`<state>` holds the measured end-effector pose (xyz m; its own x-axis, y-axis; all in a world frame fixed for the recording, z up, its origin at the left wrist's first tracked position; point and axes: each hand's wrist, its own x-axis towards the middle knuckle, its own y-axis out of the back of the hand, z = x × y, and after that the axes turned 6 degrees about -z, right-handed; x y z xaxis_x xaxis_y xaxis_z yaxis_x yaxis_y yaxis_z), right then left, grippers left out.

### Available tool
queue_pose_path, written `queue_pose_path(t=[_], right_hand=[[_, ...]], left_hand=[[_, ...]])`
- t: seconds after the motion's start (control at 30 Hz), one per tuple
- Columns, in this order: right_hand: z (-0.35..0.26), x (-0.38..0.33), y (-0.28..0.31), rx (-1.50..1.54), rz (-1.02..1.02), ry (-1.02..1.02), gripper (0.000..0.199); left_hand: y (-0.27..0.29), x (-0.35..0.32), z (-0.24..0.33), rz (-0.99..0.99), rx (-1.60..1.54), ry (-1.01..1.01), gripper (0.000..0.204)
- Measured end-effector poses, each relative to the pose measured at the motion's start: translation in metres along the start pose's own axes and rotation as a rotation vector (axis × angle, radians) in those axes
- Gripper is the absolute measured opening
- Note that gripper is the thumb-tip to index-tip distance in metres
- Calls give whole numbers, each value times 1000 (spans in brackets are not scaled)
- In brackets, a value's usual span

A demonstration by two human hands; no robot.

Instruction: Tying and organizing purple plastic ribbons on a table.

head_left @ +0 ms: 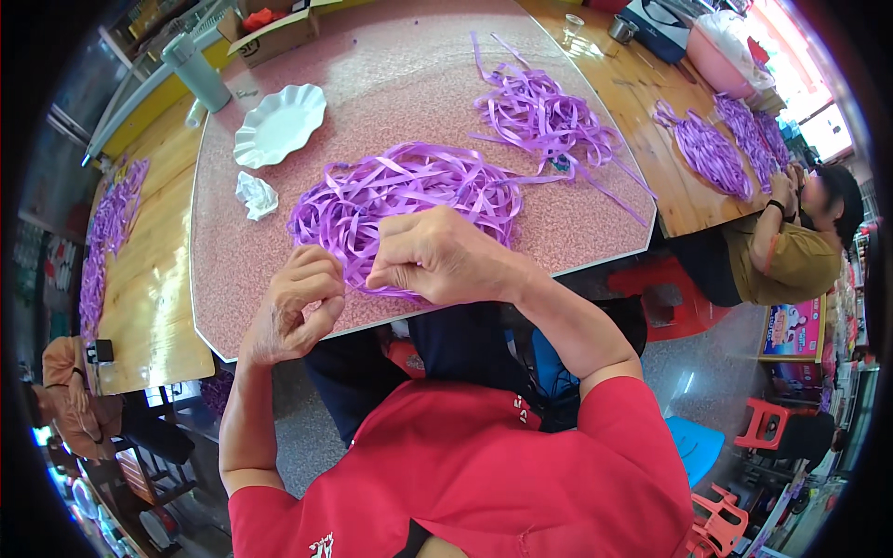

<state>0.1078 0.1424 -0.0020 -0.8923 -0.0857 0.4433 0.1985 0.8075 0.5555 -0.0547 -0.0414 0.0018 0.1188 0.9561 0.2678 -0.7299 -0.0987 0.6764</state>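
Note:
A loose heap of shiny purple ribbon (409, 177) lies on the pink speckled table right in front of me. My right hand (446, 256) is closed in a fist over the heap's near edge, its thumb pressed against the curled fingers. Just left of it, at the heap's near left side, my left hand (296, 305) is closed too, with bent fingers and the thumb drawn in. Purple strands show between and behind the two hands. Whatever the fingers grip is hidden. A second tangle of purple ribbon (549, 116) sits farther off to the right, some strands trailing toward the first heap.
Left of the heap are a white scalloped plate (279, 126), a crumpled white tissue (256, 195) and a pale green bottle (197, 76). A cardboard box (270, 37) stands at the back. Co-workers sit at wooden tables on both sides, with more purple ribbon (707, 153) there.

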Motion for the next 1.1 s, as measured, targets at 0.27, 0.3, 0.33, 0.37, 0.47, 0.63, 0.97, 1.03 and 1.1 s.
queue_pose_path(t=[0.27, 0.3, 0.33, 0.37, 0.47, 0.63, 0.97, 1.03, 1.1], right_hand=[[-4, -2, -5, -90, 46, 7, 13], [-3, -3, -3, -163, 105, 63, 16], [0, -6, 5, -164, 103, 59, 16], [4, -9, 19, -294, 181, 41, 18], [33, -38, 68, -410, 261, -155, 22], [63, -79, 98, -663, 137, -454, 17], [75, -78, 98, -605, 167, -351, 14], [78, -79, 95, -723, 94, -357, 13], [77, -79, 93, -753, 69, -377, 14]], left_hand=[[4, -16, -18, 94, -377, 86, 19], [4, -19, -20, 151, -420, 91, 21], [5, -20, -22, 152, -424, 90, 21], [7, -22, -22, 187, -412, 106, 22], [10, -35, -20, 267, -374, 193, 23], [18, -46, -29, 201, -10, 375, 24], [-9, 4, -19, 547, 477, 311, 29], [-15, 21, -7, 462, 487, 206, 26], [-21, 33, -5, 412, 480, 166, 25]])
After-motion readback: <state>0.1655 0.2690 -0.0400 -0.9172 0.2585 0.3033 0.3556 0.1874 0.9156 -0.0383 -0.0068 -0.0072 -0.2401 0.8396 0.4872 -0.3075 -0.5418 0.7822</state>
